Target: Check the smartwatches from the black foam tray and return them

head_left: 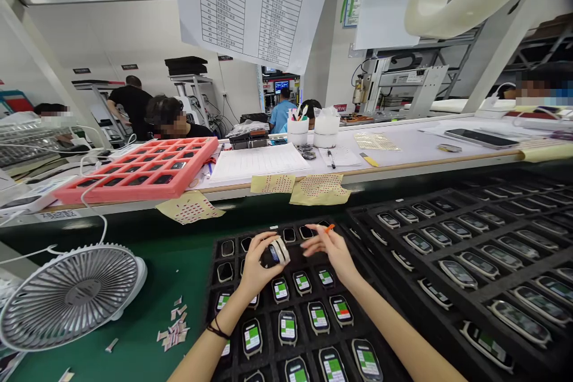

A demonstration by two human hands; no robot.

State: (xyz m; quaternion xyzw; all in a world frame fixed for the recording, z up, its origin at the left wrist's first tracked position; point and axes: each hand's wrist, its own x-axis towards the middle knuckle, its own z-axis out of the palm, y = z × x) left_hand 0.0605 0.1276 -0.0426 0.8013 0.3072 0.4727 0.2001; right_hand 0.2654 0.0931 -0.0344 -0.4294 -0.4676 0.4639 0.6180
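My left hand (pixel 258 262) is closed around what look like two smartwatch bodies (pixel 281 250) held together, their pale metal edges turned to the right. Just to the right, my right hand (pixel 332 250) points its fingers towards them without touching. A small orange stick-like tool (pixel 330 228) sticks up from between its fingers; the rest is hidden by the hand. Below both hands lies a black foam tray (pixel 264 322) of smartwatches in separate compartments. Many nearer watches, such as one watch (pixel 287 327), show green and white screens; those in the far rows are dark.
More black trays of watches (pixel 456 228) lie to the right. A grey fan (pixel 74 292) stands left on the green mat (pixel 170 262), near scattered paper slips (pixel 174 331). On the shelf are a pink foam tray (pixel 134 188), papers (pixel 264 161) and pen cups (pixel 298 131). People work beyond.
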